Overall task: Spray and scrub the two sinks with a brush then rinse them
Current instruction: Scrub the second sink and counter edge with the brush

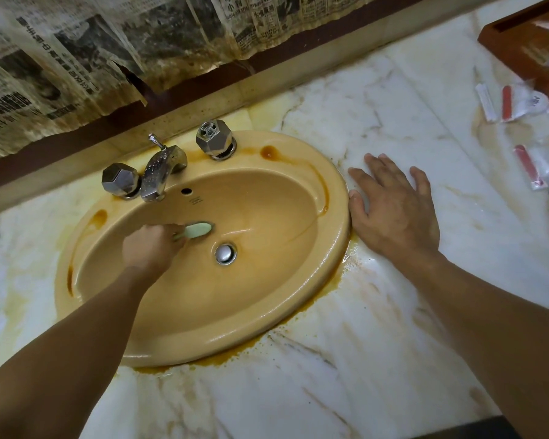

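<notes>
Low in the sink (298, 312), just beside the drain plug (225, 253), the left hand (149, 248) grips a green brush (197, 230) against the bowl: scrubbing looks to be the step in hand. The right hand (396, 213) lies flat, fingers spread, on the counter (362, 359) by the rim. The bowl holds no pooled water. Rust stains mark the rim, so it likely needs scrubbing next.

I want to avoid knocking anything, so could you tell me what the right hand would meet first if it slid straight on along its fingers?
Probably the beige backsplash strip behind the marble counter; the right hand lies just right of the sink rim, depth unclear.
</notes>
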Demonstrator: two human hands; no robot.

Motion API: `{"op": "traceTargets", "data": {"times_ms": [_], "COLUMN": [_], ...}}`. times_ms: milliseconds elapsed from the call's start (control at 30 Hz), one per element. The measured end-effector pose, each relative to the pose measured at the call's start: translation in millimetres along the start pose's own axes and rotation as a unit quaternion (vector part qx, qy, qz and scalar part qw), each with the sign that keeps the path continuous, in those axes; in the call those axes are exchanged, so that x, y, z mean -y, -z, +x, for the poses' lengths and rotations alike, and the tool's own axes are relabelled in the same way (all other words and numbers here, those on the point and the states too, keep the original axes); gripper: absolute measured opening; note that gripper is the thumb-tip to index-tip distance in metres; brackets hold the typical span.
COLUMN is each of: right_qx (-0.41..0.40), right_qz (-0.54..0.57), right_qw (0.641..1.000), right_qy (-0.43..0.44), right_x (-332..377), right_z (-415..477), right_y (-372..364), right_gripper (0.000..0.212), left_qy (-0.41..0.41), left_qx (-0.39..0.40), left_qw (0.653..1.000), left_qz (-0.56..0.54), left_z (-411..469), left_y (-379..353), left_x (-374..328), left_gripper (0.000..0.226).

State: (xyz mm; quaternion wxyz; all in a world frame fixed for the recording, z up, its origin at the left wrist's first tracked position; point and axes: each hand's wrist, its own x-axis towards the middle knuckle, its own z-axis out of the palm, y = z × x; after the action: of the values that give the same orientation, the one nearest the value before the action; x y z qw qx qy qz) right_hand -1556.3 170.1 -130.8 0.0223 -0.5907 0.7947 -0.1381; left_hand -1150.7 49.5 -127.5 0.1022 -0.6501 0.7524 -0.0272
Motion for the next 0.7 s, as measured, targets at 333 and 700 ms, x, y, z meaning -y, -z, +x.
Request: {"op": "traceTargets", "data": {"times_ms": [333,700], "right_qx": [-0.003,0.000], "right_qz": [0.003,0.001], "right_qw": [1.000,1.000], "right_qy": [0.002,0.001], "right_x": [0.8,0.5], "right_z": [1.0,0.8], "right_y": [0.9,1.0], "right_gripper": [0.052,0.050], "left_qy": [0.080,0.060], "left_qx": [0.146,0.231], "left_qw": [0.977,0.961], "left_qz": [-0.131,-0.137], "left_z": [-13.1,-45.3], "left_y": [-24.3,-14.3], "left_x": [10.5,-8.3], "left_gripper": [0.033,0.018]}}
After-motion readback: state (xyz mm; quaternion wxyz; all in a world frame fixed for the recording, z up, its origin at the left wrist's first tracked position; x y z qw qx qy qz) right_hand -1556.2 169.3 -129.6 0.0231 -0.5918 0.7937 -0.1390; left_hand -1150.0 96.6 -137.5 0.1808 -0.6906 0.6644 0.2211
